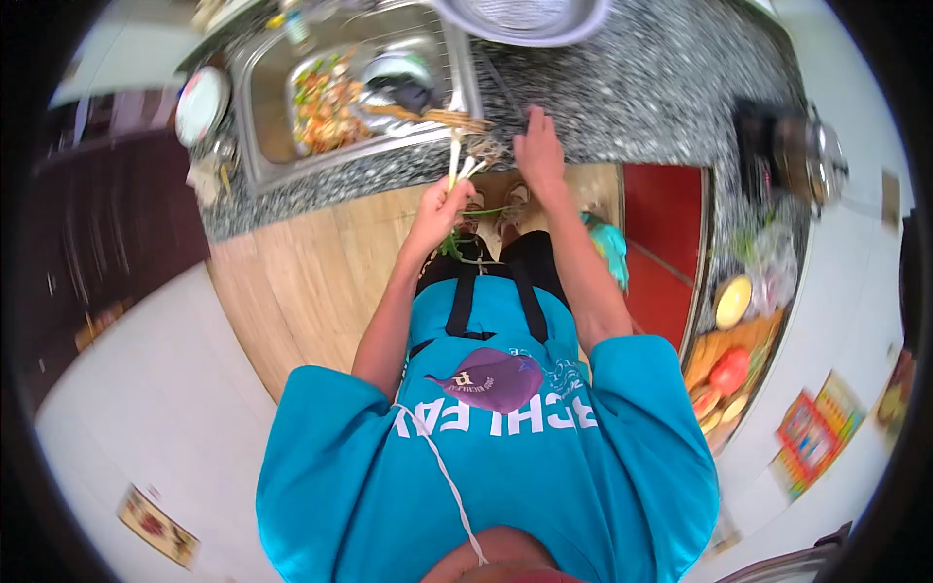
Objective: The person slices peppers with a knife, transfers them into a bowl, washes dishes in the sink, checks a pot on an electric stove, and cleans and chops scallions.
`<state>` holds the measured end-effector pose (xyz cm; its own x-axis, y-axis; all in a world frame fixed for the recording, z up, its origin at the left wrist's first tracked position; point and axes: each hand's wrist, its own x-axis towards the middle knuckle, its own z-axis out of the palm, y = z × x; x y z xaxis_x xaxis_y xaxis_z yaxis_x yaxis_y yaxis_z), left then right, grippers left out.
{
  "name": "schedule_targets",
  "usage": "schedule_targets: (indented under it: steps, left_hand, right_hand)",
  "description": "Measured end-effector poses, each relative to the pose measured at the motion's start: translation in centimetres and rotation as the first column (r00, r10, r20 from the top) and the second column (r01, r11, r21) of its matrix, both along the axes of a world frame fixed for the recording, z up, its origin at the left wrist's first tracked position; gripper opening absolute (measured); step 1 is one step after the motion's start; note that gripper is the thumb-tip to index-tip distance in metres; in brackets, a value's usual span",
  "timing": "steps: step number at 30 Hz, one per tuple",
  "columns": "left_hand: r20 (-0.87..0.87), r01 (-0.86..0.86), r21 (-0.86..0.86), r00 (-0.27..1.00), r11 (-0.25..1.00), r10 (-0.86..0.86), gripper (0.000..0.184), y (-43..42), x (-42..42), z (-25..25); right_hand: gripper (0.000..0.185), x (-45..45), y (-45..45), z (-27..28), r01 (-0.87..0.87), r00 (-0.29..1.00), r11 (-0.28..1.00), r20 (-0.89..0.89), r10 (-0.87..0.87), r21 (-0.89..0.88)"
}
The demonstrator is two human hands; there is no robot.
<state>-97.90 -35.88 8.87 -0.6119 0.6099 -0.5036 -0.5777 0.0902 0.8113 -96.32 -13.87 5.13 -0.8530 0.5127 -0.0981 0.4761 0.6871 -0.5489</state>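
My left hand (442,209) is closed around a bunch of spring onions (455,160), held in front of the counter edge. Their white stems and stringy roots point toward the counter; green leaves (450,245) hang below the fist. My right hand (540,151) is over the counter's front edge, fingers bunched together. From its fingertips a long, thin, dark knife-like tool (503,80) extends away over the granite; blur hides its exact kind. Left of the hands, the steel sink (260,126) holds chopped vegetable scraps (326,102), a bowl (397,68) and wooden chopsticks (423,115).
A large metal basin (525,24) stands at the back of the granite counter (641,78). On the right are a glass-and-metal kettle (821,165), a yellow bowl (733,301), and a board (705,358) with a red tomato (729,370). A white dish (202,107) leans left of the sink.
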Motion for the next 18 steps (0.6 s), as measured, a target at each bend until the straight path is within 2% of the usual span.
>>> schedule_targets:
  steps: [1,2,4,6,8,9,10,12,14,16,18]
  left_hand:
    - [-0.071,-0.001,-0.026,0.997,1.000,-0.001,0.025,0.6,0.5,0.0]
    - [-0.087,0.070,-0.013,0.994,0.997,-0.071,0.025,1.2,0.7,-0.1]
    - [-0.065,0.100,0.015,0.993,0.995,-0.099,0.026,2.2,1.6,-0.5]
    - [-0.028,0.192,0.081,0.981,0.978,-0.191,0.027,4.5,3.0,-0.2]
    - [-0.112,0.334,-0.030,0.935,0.942,-0.335,0.028,7.3,5.3,0.2]
    - [-0.121,0.420,-0.054,0.898,0.906,-0.423,0.029,8.6,6.7,0.2]
    - [-0.122,0.508,-0.034,0.852,0.860,-0.508,0.029,10.3,8.1,0.3]
    - [-0.226,0.694,-0.053,0.692,0.718,-0.685,0.029,13.6,12.4,0.6]
    - [-0.175,0.830,-0.044,0.541,0.556,-0.822,0.030,17.1,17.7,0.7]
    - [-0.160,0.917,-0.049,0.384,0.396,-0.909,0.029,20.4,24.2,0.5]
    - [-0.273,0.956,-0.086,0.248,0.280,-0.930,0.029,22.1,31.5,1.4]
  right_hand:
    - [0.042,1.8,-0.2,1.6,0.042,0.999,0.999,0.008,-0.042,-0.022]
    - [0.039,3.7,-0.3,2.9,0.084,0.996,0.995,0.008,-0.084,-0.046]
    - [0.034,7.9,-0.6,2.2,0.159,0.972,0.983,-0.159,-0.173,-0.096]
    - [0.029,12.6,-1.3,3.5,0.289,0.933,0.949,-0.183,-0.309,-0.125]
    - [0.025,18.6,-2.4,4.3,0.430,0.849,0.889,-0.264,-0.458,-0.157]
    - [0.022,21.8,-3.1,4.7,0.521,0.802,0.835,-0.232,-0.550,-0.177]
    - [0.019,25.0,-3.5,4.8,0.614,0.740,0.765,-0.197,-0.643,-0.193]
    - [0.013,31.7,-4.5,4.5,0.733,0.608,0.655,-0.256,-0.752,-0.184]
    - [0.013,38.3,-5.3,5.3,0.847,0.465,0.499,-0.201,-0.862,-0.181]
    - [0.014,44.9,-6.2,5.0,0.905,0.340,0.379,-0.204,-0.918,-0.195]
    - [0.014,51.0,-8.6,5.0,0.932,0.119,0.191,-0.238,-0.964,-0.309]
